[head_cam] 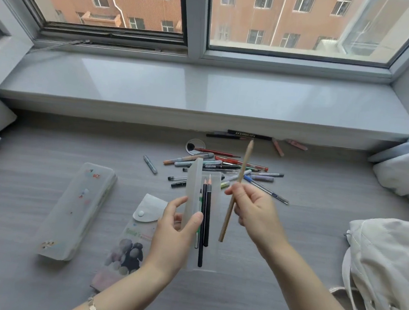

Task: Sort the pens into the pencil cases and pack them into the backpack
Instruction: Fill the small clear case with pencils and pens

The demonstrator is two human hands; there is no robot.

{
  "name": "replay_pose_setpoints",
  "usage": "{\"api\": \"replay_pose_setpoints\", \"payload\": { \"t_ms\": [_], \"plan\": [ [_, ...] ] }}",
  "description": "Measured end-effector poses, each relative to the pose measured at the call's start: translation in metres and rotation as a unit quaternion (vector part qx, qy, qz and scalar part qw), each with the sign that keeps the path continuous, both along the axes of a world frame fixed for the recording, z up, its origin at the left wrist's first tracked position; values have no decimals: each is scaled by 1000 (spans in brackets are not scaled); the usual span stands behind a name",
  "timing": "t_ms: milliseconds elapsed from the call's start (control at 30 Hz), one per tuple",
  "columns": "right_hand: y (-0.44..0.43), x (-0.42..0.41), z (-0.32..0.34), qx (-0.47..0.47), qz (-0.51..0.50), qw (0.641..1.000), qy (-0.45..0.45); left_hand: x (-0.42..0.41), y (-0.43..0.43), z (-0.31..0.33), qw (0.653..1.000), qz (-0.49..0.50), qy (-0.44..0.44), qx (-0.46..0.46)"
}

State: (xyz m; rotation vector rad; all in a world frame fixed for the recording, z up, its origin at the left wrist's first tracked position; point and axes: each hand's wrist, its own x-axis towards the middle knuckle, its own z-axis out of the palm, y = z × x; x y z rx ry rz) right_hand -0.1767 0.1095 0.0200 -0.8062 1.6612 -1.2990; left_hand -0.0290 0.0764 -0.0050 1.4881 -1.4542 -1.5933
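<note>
- The right hand point(255, 209) pinches a wooden pencil point(239, 180) just right of the clear pencil case point(214, 205), tip up.
- The left hand point(176, 229) grips that case by its raised lid; dark pencils point(205, 217) lie inside.
- Step: sorting, early on. The loose pens point(222, 166) lie beyond the case, and the backpack point(387, 267) is well to its right.
- Next: probably lay the pencil alongside those inside.
</note>
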Motion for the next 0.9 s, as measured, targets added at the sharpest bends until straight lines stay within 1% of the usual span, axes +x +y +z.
{"api": "replay_pose_setpoints", "payload": {
  "t_ms": [67,100,167,200,333,400,467,533,567,667,733,767,833,900],
  "plan": [
    [-4,10,-13,31,28,997,67,-2,3,1,1000,-4,7,6],
    [-5,13,-21,52,42,991,119,-3,4,2,1000,-5,10,8],
    [-3,19,-33,102,59,968,222,-4,4,3,1000,-1,13,11],
    [-1,20,-37,111,59,958,257,-4,4,2,1000,2,15,14],
    [7,24,-44,101,79,939,320,-8,-1,4,999,17,23,26],
    [9,21,-44,79,82,916,385,-13,-5,5,999,25,29,36],
    [9,18,-46,69,102,896,426,-18,-14,4,999,26,25,39],
    [2,8,-48,71,139,883,442,-24,-26,0,999,18,9,34],
    [-6,1,-48,66,140,884,442,-27,-33,-1,999,15,3,29],
    [-48,-33,-48,74,106,892,432,-35,-52,-1,1000,15,-21,5],
    [-84,-54,-54,83,85,888,445,-38,-63,1,999,25,-25,-4],
    [-104,-63,-58,97,90,883,450,-40,-69,2,999,32,-25,-3],
    [-135,-72,-67,128,121,866,468,-43,-78,2,999,41,-29,1],
    [-159,-76,-78,159,164,834,502,-45,-85,-1,998,47,-30,6]
  ]
}}
